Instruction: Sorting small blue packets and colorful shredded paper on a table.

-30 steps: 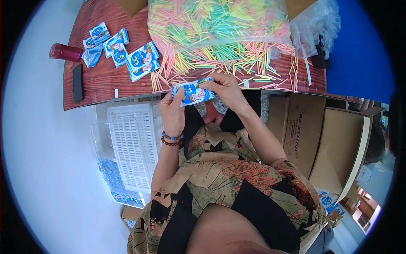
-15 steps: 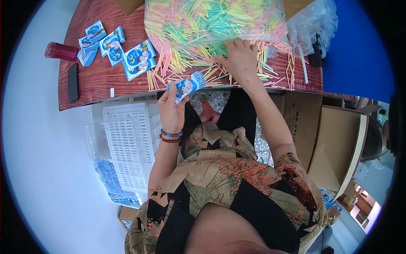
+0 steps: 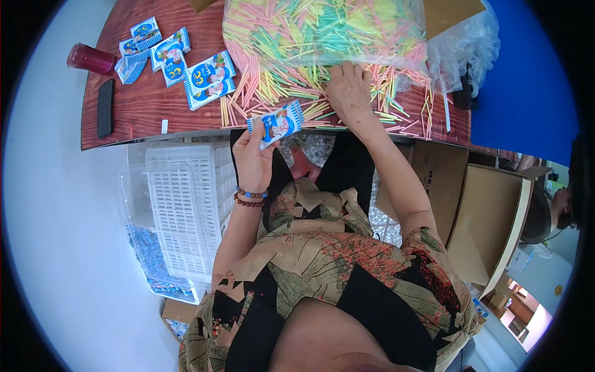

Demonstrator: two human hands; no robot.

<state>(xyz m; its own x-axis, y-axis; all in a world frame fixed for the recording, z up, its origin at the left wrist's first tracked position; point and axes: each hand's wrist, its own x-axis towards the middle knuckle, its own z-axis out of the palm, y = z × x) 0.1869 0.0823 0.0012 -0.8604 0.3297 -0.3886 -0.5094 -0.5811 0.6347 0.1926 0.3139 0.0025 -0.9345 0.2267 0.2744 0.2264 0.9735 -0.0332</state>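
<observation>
A blue-and-white printed sachet (image 3: 280, 126) is pinched in my left hand (image 3: 253, 155), just off the table's near edge. My right hand (image 3: 350, 96) reaches into a heap of thin pink, yellow and green sticks (image 3: 273, 87), knuckles up and fingers bent down among them. Its fingertips are hidden, so I cannot make out what they hold. Behind that hand lies a large clear plastic bag (image 3: 322, 31) full of the same sticks, its opening toward me. Several more sachets (image 3: 211, 77) lie in small groups on the table's left.
On the reddish wooden table (image 3: 149, 111) stand a dark pink jar (image 3: 92, 59) and a black oblong object (image 3: 106, 108). Crumpled clear plastic (image 3: 462, 53) lies at right. White baskets (image 3: 186, 211) stand below left, cardboard boxes (image 3: 486, 223) below right. Another person (image 3: 545, 211) shows at far right.
My right hand has shifted slightly left and its fingers have drawn together into the sticks. The left hand keeps the sachet, nearly still. The whole view has tilted a little.
</observation>
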